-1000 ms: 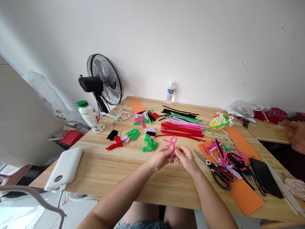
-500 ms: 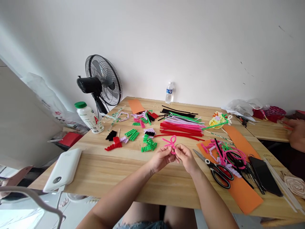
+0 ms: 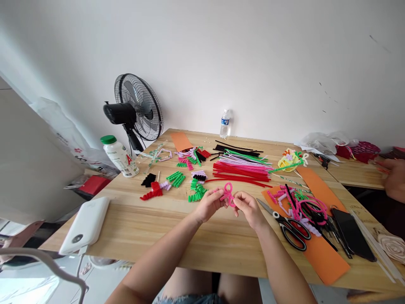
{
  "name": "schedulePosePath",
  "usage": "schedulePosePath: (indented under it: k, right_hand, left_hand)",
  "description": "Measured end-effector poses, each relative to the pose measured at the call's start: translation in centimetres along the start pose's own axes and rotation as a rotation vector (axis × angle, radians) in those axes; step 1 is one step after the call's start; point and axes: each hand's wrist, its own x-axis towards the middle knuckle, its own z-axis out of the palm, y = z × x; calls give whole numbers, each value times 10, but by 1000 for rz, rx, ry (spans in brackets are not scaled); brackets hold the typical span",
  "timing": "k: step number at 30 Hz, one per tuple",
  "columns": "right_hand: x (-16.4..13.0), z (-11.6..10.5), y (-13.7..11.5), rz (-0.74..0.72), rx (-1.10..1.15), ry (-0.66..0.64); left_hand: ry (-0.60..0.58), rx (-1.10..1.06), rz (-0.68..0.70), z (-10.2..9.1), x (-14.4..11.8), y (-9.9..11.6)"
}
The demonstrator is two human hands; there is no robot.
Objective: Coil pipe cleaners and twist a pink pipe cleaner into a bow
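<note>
Here, from the camera on your head, you look down at a wooden desk set against a white wall. Your left hand and your right hand meet above the middle of the desk, and between them they hold a pink pipe cleaner bent into small loops. Each hand's grip is pressed together on it, thumb against fingertips, pinching the lower, twisted part. The loops rise up and away from you, so the piece's long axis points toward the wall, and it sits just about midway between the hands, perhaps a touch nearer the right.

Beyond your hands lies a bundle of straight pipe cleaners in red, pink, green and black, lying left to right. To their left are short curled pieces in green, red and black. Scissors with black handles lie just to the right of your right hand, on the edge of an orange sheet. A white power bank sits at the near left, a white bottle with a green cap further back, and a black fan behind the desk. Another person's hand shows at the far right edge.
</note>
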Motion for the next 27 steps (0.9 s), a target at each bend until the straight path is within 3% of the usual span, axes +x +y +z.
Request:
schedulePosePath:
  k: [4, 13, 17, 27]
  right_hand:
    - [0, 0, 1, 26, 5, 18]
    - [9, -2, 9, 52, 338, 258]
    - [11, -3, 11, 33, 347, 280]
    - [12, -2, 13, -18, 354, 283]
  left_hand:
    - [91, 50, -27, -2, 2, 2]
    - [133, 41, -14, 3, 1, -16]
    - [77, 119, -19, 5, -1, -18]
    - [110, 249, 48, 5, 2, -13]
